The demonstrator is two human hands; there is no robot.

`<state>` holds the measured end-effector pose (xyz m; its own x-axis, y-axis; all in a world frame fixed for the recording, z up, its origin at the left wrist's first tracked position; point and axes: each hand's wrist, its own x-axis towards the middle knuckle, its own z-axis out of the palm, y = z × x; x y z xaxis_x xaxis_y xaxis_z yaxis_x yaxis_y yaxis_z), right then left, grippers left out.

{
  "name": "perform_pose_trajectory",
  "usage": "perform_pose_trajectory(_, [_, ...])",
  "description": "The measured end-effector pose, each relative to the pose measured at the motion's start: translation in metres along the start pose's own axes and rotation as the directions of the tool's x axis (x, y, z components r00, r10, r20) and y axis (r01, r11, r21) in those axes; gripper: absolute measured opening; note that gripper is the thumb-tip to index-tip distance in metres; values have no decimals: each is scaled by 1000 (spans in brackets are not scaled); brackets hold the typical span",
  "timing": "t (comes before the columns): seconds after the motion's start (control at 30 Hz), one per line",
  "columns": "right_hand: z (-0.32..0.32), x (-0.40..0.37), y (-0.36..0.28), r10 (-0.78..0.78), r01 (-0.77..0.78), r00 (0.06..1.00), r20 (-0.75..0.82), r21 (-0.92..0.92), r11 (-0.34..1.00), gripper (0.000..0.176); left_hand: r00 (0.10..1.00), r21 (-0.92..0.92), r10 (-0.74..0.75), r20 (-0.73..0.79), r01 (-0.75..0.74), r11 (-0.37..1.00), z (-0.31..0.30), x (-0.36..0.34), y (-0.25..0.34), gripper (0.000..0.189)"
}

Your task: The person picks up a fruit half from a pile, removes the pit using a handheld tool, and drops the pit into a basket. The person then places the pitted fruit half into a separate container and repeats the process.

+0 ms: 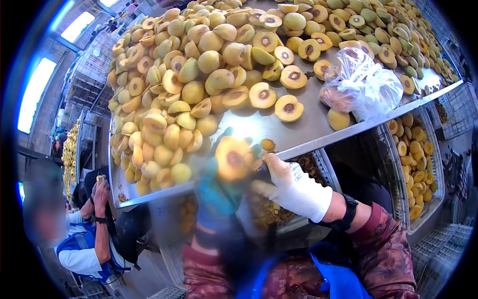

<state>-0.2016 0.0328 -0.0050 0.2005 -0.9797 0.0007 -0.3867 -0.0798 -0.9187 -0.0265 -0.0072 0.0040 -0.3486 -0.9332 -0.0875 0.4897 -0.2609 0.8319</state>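
My left hand [219, 187], in a teal glove, is closed around a halved yellow peach [233, 158] with its cut face up and the brown pit area showing; a hazy smear blurs this part. My right hand [291, 187], in a white knit glove, is closed right beside the peach half. A small dark thing shows at its fingertips, too blurred to name. Just beyond those fingertips lies a small brown-yellow piece [268, 145] at the edge of the metal table [308, 138]. Halved peaches [209, 62] are heaped across the table.
A knotted clear plastic bag [366, 82] lies on the table at right. Below the edge stand a crate of peach halves [416, 169] and another crate [323, 167] with dark scraps. At left a co-worker [89, 239] sits holding a small piece.
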Motion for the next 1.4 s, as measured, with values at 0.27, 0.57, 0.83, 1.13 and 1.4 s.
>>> perform_pose_trajectory(0.27, [-10, 3, -21, 360, -463, 886, 290, 565, 683, 40, 992, 4, 97, -77, -97, 995, 17, 0, -4, 74])
perform_pose_trajectory(0.57, [-19, 14, -2, 51, -27, 969, -243, 99, 995, 39, 969, 785, 249, -11, -146, 602, -2, -1, -21, 44])
perform_pose_trajectory(0.83, [9, 0, 0, 50, -49, 999, 10, -60, 997, 35, 955, -15, 135, -264, -144, 989, 21, -2, -16, 47])
perform_pose_trajectory(1.13, [17, -1, 2, -53, 51, 998, -29, -79, 996, 26, 968, 6, 133, -213, -135, 991, 23, -6, -20, 54])
perform_pose_trajectory(1.4, [40, -4, 20, 13, -2, 1000, -28, 340, 940, 59, 963, 170, 190, -193, -158, 973, 28, -7, -25, 60])
